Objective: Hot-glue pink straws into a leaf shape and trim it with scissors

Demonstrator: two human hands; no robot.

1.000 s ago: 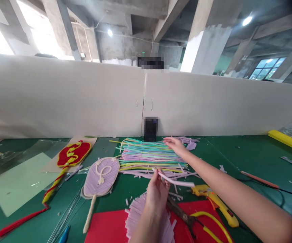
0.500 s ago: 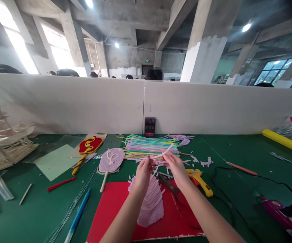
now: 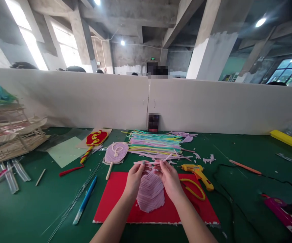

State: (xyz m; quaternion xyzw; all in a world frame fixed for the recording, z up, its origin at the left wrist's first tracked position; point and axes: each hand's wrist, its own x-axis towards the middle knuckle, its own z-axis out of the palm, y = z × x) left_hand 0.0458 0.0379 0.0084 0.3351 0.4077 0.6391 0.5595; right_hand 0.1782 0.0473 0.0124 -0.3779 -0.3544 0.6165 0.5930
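My left hand [image 3: 136, 176] and my right hand [image 3: 169, 175] are close together above a red board [image 3: 115, 192], fingertips pinched. Between them they hold a thin pale lilac fuzzy stem [image 3: 149, 163], which sticks out past the left fingertips and angles up beyond the right ones. Under the hands lies a leaf-shaped lilac panel [image 3: 151, 199] made of slanting rows of such stems; its upper end is partly covered by my fingers. Scissors with yellow handle loops [image 3: 195, 190] lie right of my right hand, their blades hidden behind it.
A bundle of coloured stems [image 3: 156, 143] lies beyond my hands, with lilac offcuts [image 3: 209, 158] beside it. A yellow glue gun [image 3: 199, 173] is at right. Left are a lilac fan [image 3: 116, 152], a red fan [image 3: 97, 137], wires [image 3: 77, 199] and a blue pen [image 3: 86, 199].
My hands have come lower and nearer to the board, still holding the lilac stem, which now lies flatter. The yellow scissor handles have come into sight. The whole view has shifted slightly.
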